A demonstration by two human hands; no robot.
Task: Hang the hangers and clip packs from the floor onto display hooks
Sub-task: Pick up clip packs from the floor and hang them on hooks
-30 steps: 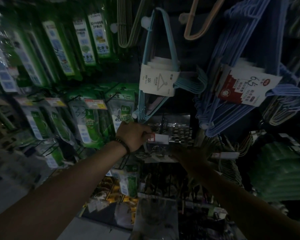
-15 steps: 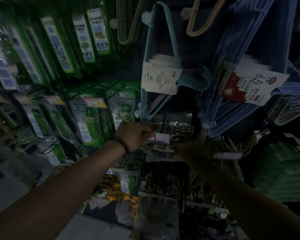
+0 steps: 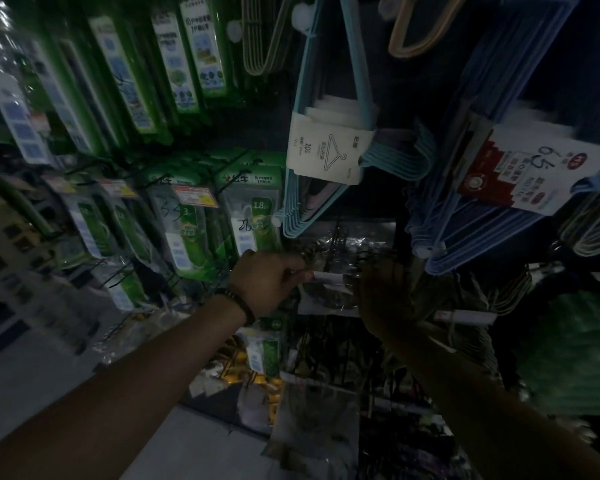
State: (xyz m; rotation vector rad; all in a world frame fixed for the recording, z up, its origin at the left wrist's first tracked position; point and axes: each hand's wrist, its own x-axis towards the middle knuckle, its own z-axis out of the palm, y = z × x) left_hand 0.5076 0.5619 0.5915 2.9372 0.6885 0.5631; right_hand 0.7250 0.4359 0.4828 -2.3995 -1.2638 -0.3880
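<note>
your left hand is pinching the top edge of the clear clip pack beside the white hook tag. your right hand is raised at its other side; whether it is gripping is too dark to tell. the pack is being held just below the pale blue hangers. risk: in this dim light you are likely missing the hook and dropping the pack.
</note>
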